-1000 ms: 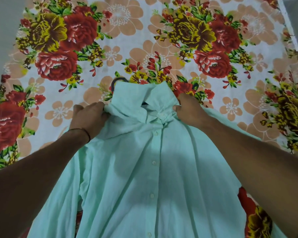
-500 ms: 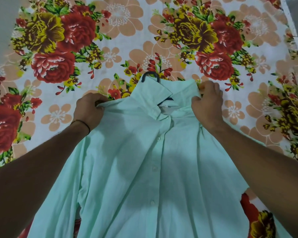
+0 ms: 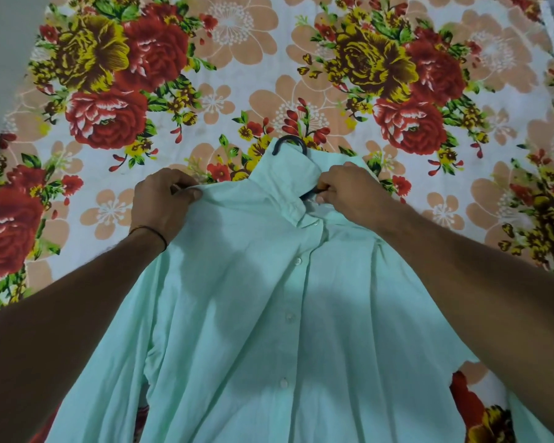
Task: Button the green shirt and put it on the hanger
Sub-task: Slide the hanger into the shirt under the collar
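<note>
Watching the head cam from my end: the green shirt (image 3: 237, 314) lies front-up on a loud floral bedsheet (image 3: 231, 59), collar (image 3: 285, 177) pointing away from the person and the tails running out of the bottom of the shot. The front is done up as far as I can see, with a row of white buttons (image 3: 289, 315) sitting closed down the middle. The black hook of the hanger (image 3: 290, 142) pokes out just above the collar, and the rest of it is tucked inside the shirt.

The left hand (image 3: 163, 206) is at the shirt's shoulder on that side, fingers curled with the thumb pressing a fold of green cloth against them, so it's a proper pinch on the fabric. There's a thin dark thread (image 3: 151, 233) round that wrist.

The right hand (image 3: 349, 193) is right at the neck opening, just under the collar flap. Its fingers are bunched together, and the thumb and forefinger are pinching a short dark bit of hanger that shows there. The other fingers are curled in behind, and I can't tell whether they've also caught some collar cloth.

Both forearms come in low across the shirt's sides, and the fabric is rumpled into long folds between them. A strip of grey surface (image 3: 0, 43) shows off the bedsheet's left edge.
</note>
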